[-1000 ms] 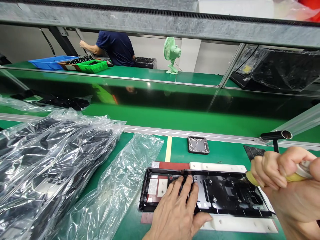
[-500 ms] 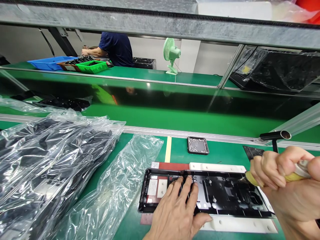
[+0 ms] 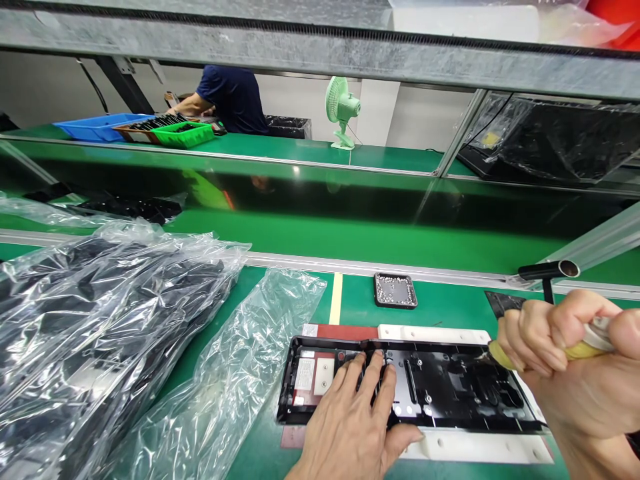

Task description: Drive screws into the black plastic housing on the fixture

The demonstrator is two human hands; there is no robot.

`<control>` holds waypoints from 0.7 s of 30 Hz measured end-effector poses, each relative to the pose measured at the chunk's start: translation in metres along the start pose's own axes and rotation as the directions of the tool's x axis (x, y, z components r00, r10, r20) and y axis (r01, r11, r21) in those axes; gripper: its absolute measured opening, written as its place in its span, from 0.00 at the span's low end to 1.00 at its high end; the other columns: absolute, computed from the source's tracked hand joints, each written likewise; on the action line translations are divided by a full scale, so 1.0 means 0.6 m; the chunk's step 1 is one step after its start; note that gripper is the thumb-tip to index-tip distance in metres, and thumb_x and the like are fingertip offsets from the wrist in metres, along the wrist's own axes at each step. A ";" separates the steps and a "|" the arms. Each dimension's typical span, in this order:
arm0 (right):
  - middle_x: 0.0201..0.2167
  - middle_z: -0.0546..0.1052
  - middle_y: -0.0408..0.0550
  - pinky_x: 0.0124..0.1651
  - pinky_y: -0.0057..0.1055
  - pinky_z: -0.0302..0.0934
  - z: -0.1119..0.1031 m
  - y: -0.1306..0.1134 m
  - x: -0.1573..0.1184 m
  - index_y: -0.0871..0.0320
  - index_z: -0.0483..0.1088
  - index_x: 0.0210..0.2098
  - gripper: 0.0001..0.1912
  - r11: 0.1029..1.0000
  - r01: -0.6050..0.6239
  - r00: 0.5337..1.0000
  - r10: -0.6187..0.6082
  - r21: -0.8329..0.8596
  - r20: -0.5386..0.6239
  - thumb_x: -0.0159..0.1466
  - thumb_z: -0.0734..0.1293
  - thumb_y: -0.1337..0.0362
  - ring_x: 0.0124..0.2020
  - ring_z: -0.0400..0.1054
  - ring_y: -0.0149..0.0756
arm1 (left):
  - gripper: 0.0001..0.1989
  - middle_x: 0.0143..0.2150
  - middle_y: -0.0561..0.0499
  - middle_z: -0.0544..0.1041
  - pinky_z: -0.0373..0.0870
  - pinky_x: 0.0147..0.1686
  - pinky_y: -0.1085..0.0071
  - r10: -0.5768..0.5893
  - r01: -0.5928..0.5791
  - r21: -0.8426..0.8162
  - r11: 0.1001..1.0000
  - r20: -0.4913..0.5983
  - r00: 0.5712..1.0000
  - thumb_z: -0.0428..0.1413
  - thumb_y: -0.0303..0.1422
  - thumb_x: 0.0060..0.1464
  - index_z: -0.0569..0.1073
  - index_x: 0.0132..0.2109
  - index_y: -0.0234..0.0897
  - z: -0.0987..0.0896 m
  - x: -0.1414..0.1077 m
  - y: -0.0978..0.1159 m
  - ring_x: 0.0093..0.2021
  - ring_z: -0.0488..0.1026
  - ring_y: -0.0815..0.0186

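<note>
A long black plastic housing (image 3: 450, 390) lies open side up in a white and red fixture (image 3: 435, 333) on the green table. My left hand (image 3: 357, 427) rests flat on the housing's left half, fingers spread. My right hand (image 3: 570, 363) grips a yellowish brush-like tool (image 3: 500, 357) whose tip touches the inside of the housing near its right end.
A small black tray of screws (image 3: 395, 291) sits behind the fixture. Clear plastic bags of black parts (image 3: 100, 327) fill the left side. A black tube on a stand (image 3: 550, 270) is at the right. A person in a dark shirt (image 3: 230, 97) works at the far bench beside bins (image 3: 183, 133) and a green fan (image 3: 343, 110).
Both my hands stay almost still; the right hand and its tool shifted very slightly. The person at the far bench lowered an arm toward the bins.
</note>
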State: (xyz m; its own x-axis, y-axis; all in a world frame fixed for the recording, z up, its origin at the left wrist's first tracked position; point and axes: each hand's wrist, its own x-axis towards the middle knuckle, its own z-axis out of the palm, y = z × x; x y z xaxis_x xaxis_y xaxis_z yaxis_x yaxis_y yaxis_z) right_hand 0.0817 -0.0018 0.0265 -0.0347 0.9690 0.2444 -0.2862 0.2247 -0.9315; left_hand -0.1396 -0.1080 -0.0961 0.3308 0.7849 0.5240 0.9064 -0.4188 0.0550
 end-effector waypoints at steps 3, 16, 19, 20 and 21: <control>0.09 0.61 0.42 0.13 0.30 0.50 0.001 0.000 0.000 0.55 0.66 0.19 0.15 1.000 -0.003 1.000 0.003 -0.001 0.000 0.57 0.66 0.54 0.10 0.50 0.31 | 0.32 0.61 0.48 0.77 0.80 0.48 0.60 -0.009 0.009 -0.001 1.000 -0.022 1.000 0.41 0.55 0.70 0.75 0.59 0.37 -0.002 0.003 0.000 0.55 0.78 0.54; 0.09 0.61 0.43 0.13 0.31 0.51 0.002 0.001 0.000 0.55 0.66 0.19 0.18 1.000 -0.001 0.999 0.000 -0.018 -0.035 0.58 0.66 0.51 0.10 0.50 0.31 | 0.33 0.64 0.49 0.74 0.80 0.50 0.60 0.017 -0.018 0.021 1.000 0.035 0.999 0.43 0.57 0.68 0.73 0.62 0.38 0.002 -0.003 -0.002 0.57 0.76 0.54; 0.09 0.60 0.43 0.13 0.30 0.50 0.006 0.000 0.001 0.55 0.66 0.18 0.20 1.000 -0.006 0.999 0.005 -0.023 -0.039 0.59 0.66 0.50 0.10 0.50 0.31 | 0.33 0.65 0.49 0.74 0.79 0.50 0.60 0.021 -0.022 0.025 0.999 0.046 0.999 0.44 0.58 0.68 0.73 0.63 0.38 0.003 -0.005 -0.004 0.58 0.76 0.53; 0.08 0.60 0.43 0.13 0.30 0.50 0.007 -0.001 0.001 0.55 0.66 0.18 0.20 1.000 -0.007 0.999 0.006 -0.022 -0.037 0.60 0.66 0.49 0.10 0.50 0.31 | 0.34 0.65 0.48 0.74 0.79 0.50 0.60 0.025 -0.026 0.026 0.999 0.046 0.999 0.44 0.58 0.68 0.72 0.63 0.38 0.003 -0.004 -0.005 0.58 0.76 0.53; 0.08 0.60 0.43 0.13 0.30 0.50 0.008 -0.002 0.001 0.55 0.66 0.18 0.21 1.000 -0.009 0.999 0.009 -0.019 -0.034 0.60 0.66 0.49 0.10 0.50 0.31 | 0.34 0.65 0.48 0.74 0.79 0.50 0.60 0.031 -0.032 0.027 0.999 0.049 0.998 0.44 0.58 0.68 0.71 0.64 0.38 0.002 -0.004 -0.005 0.57 0.76 0.53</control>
State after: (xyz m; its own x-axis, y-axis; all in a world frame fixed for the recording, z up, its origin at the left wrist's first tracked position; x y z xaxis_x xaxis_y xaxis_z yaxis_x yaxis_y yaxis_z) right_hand 0.0774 -0.0022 0.0288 -0.0044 0.9739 0.2270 -0.2678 0.2175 -0.9386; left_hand -0.1430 -0.1077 -0.0986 0.3708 0.7929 0.4836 0.9020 -0.4314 0.0155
